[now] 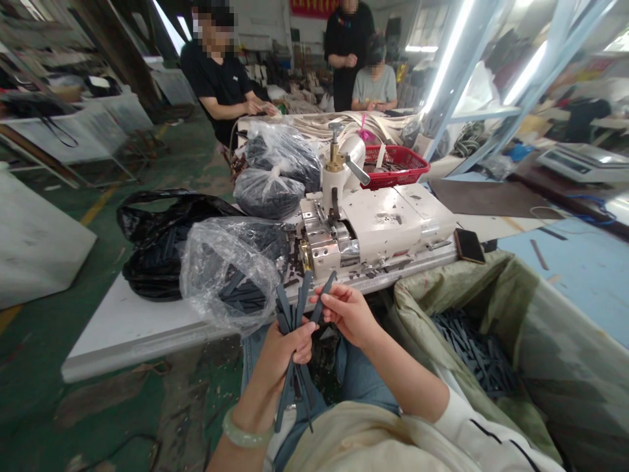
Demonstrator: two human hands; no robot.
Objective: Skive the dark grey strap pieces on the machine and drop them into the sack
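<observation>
Cream cloth [354, 440] covers the person's front, close to us, with blue jeans [361, 373] showing past it. On the left arm is a pale green bracelet [247, 429]. The left hand [289, 344] has its fingers wrapped around a bunch of dark strips [289, 316]. They stick up above the fist, spread out a little, and hang down below it too. The right hand [351, 313] pinches one dark strip [318, 309] between thumb and finger, just beside the bunch. The low end of that strip is by the left thumb.

Both hands are in front of the bench [152, 341]. On the bench sits a white machine [393, 213] with shiny metal parts. To the left of the machine, an open clear bag [199, 282] has more dark strips inside, and a black bag [147, 285] sits next to it. A phone [470, 246] lies by the machine's right end. On the right, a big bin lined with green cloth [417, 298] holds a heap of dark strips [474, 354]. Behind the machine is a red basket [407, 176].
</observation>
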